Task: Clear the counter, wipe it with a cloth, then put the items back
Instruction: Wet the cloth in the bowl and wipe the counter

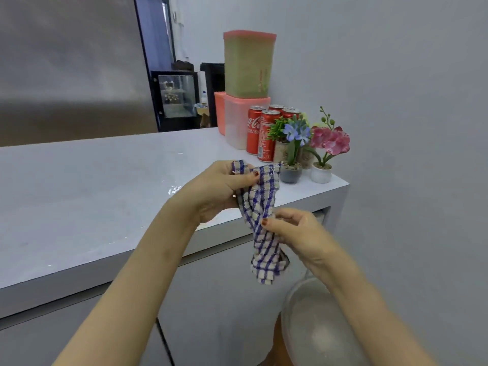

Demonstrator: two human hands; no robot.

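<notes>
Cloth (264,196), checked blue and white, hangs limp over the front edge of the desk (105,194), its top bunched in the left grip (219,188) and its middle pinched by the right grip (298,233); soft and light, it probably handles best gathered into a wad.

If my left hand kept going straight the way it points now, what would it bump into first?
Your left hand, gripping the checked cloth, points right. It would likely meet the nearest dark-grey flowerpot first, though depth is unclear.
</notes>
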